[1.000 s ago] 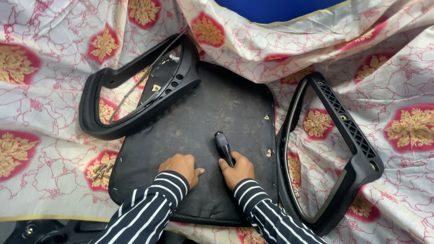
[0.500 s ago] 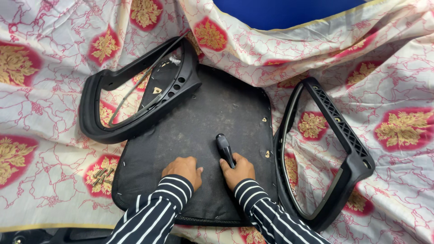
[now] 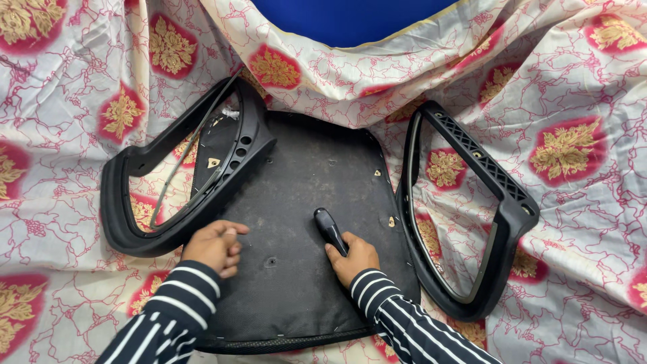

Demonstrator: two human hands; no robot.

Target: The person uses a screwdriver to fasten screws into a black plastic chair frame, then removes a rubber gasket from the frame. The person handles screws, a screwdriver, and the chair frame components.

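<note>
On the cream cloth with red and gold flower medallions [image 3: 579,222] lay a flat black chair seat base [image 3: 303,202], underside up. The right hand [image 3: 352,257] was closed around a short black tool handle [image 3: 330,229] standing on the base. The left hand [image 3: 214,247], loosely curled and holding nothing, rested by the left black plastic armrest loop [image 3: 128,222]; another loop [image 3: 499,202] lay at the right.

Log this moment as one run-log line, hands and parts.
left hand: on seat base, beside left armrest | right hand: gripping black handle | right armrest: untouched on patterned cloth
</note>
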